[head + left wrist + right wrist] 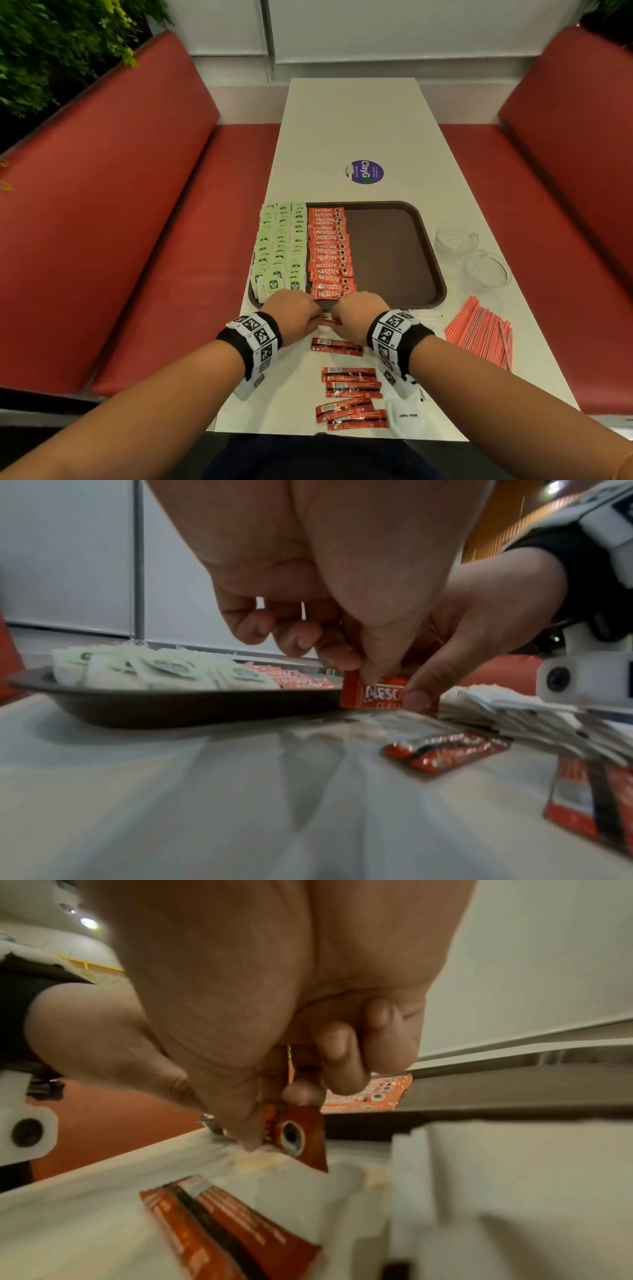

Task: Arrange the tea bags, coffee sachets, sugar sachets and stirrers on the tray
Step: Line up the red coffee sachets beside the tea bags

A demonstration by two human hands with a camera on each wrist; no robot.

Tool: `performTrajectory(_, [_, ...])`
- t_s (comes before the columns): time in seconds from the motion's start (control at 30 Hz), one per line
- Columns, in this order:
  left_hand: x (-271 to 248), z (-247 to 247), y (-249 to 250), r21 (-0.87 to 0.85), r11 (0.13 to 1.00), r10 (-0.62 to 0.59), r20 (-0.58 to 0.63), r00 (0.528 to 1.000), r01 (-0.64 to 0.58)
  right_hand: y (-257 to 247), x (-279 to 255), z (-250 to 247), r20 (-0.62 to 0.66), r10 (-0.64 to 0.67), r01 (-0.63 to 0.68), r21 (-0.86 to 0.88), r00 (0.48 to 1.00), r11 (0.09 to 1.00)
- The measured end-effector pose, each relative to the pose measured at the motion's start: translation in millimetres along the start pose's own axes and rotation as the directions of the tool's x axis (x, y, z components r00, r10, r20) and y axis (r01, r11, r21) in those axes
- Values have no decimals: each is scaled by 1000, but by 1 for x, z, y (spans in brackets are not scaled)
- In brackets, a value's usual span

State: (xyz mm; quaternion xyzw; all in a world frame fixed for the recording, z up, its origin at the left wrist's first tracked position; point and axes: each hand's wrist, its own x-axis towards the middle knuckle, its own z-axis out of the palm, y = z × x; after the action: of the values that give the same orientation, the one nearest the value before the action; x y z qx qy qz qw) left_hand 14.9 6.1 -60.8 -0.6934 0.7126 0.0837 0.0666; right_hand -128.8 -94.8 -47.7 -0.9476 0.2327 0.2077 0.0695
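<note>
A brown tray (394, 253) holds green tea bags (279, 250) in rows on its left and a column of red coffee sachets (330, 253) beside them. Just in front of the tray, my left hand (294, 317) and right hand (356, 317) together pinch one red coffee sachet (330, 322) by its two ends, on edge over the table. It appears again in the left wrist view as a coffee sachet (377, 693), and in the right wrist view as a coffee sachet (301, 1137). Several more sachets (349, 394) lie face down near me.
Red-striped stirrers (483, 332) lie fanned at the right. White sugar sachets (407, 416) sit under my right forearm. Two glass cups (455, 238) (488, 270) stand right of the tray. Red bench seats flank the table (359, 130), which bears a purple sticker (364, 172).
</note>
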Motion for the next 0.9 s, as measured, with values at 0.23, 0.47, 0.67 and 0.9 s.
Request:
performTrajectory(0.23, [-1, -7, 8, -160, 962, -215, 57, 975, 222, 18, -4, -3, -49, 66, -56, 182, 997, 982])
performTrajectory(0.47, [3, 6, 21, -220, 975, 25, 211, 977, 22, 36, -22, -10, -67, 129, -85, 453, 989, 887])
performTrajectory(0.67, [4, 1, 17, -274, 962, 35, 142, 989, 5, 41, -26, -8, -107, 40, 30, 586, 993, 810])
performTrajectory(0.9, [11, -20, 5, -253, 966, 2, -205, 979, -55, 50, -14, -8, -67, -9, 45, 545, 998, 837])
